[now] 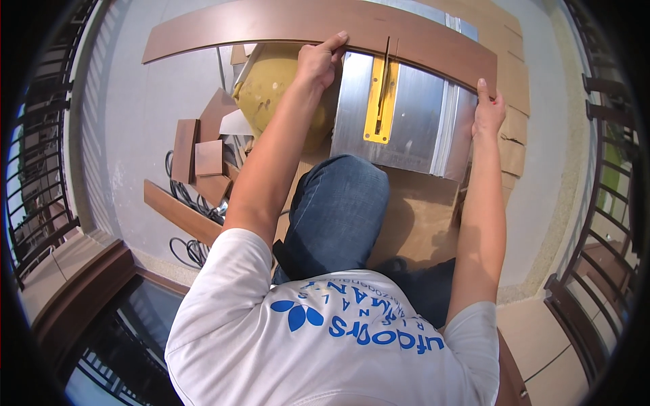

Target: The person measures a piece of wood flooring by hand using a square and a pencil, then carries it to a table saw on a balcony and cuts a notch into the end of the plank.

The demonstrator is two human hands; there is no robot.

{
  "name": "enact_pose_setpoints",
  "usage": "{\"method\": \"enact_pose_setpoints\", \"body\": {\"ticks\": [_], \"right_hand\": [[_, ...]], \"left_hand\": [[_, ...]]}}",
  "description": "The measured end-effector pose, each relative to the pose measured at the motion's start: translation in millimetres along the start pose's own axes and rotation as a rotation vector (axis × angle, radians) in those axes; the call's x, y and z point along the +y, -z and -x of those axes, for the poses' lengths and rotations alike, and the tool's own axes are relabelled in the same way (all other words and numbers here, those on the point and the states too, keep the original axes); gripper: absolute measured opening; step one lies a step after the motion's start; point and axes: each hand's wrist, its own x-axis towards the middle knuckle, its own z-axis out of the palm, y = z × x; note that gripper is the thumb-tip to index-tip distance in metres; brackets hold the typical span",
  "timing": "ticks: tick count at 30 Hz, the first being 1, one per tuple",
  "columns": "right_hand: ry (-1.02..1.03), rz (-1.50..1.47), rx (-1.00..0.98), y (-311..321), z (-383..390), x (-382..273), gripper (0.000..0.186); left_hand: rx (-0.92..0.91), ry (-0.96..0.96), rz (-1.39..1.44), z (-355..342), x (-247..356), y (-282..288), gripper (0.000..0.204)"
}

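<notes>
A long brown floor plank (271, 24) lies crosswise over the far part of a table saw's metal top (413, 128), its left end sticking out well past the saw. My left hand (321, 62) is closed on the plank's near edge, left of the blade, with the thumb on top. At the plank's right end, my right hand (489, 114) grips the near corner, thumb also on top. The thin saw blade (384, 81) stands up from a yellow insert (371, 132) and overlaps the plank's near edge. Fingers of both hands are partly hidden beneath the plank.
A dusty yellow rounded object (274, 88) sits left of the saw. Cut plank pieces (184, 150), black cable (193, 203) and a longer plank strip (177, 211) lie on the floor at left. Cardboard (420, 210) lies under the saw. Dark railings (596, 203) border both sides.
</notes>
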Motion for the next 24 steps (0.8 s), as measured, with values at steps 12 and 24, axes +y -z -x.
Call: {"method": "enact_pose_setpoints", "body": {"ticks": [12, 24], "right_hand": [[0.052, -0.063, -0.045, 17, 16, 10, 0.059], [0.033, -0.065, -0.032, 26, 32, 13, 0.058]], "left_hand": [[-0.033, -0.006, -0.011, 22, -12, 19, 0.018], [-0.074, 0.025, -0.089, 35, -15, 32, 0.015]]}}
